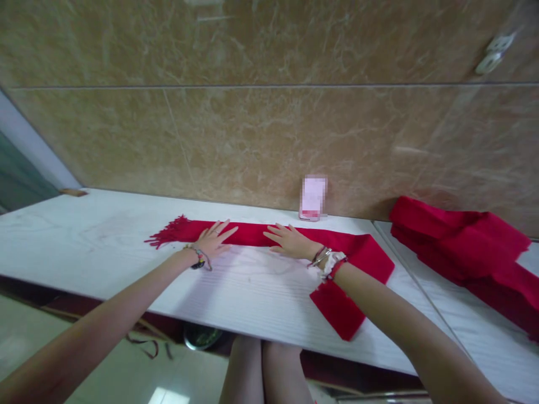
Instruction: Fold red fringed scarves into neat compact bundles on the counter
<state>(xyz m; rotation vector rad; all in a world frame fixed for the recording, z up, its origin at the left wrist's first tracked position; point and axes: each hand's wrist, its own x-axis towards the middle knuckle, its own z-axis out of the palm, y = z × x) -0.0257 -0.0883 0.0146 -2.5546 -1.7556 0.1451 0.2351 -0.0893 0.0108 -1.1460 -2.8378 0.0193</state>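
Note:
A red scarf lies along the white table, folded into a narrow strip, with its fringe at the left end. Toward the right it bends, and one end angles down to the table's near side. My left hand rests flat on the strip near the fringe, fingers spread. Farther right, my right hand lies on the same strip, its fingers stretched out and pointing left. Bracelets circle both wrists, and a white scrunchie sits on the right one. My right forearm hides part of the scarf's bent portion.
A second red cloth lies loosely heaped at the right, beyond a seam in the white tabletop. A blurred pinkish phone-like object leans against the brown marbled wall. A metal bowl shows below the table edge.

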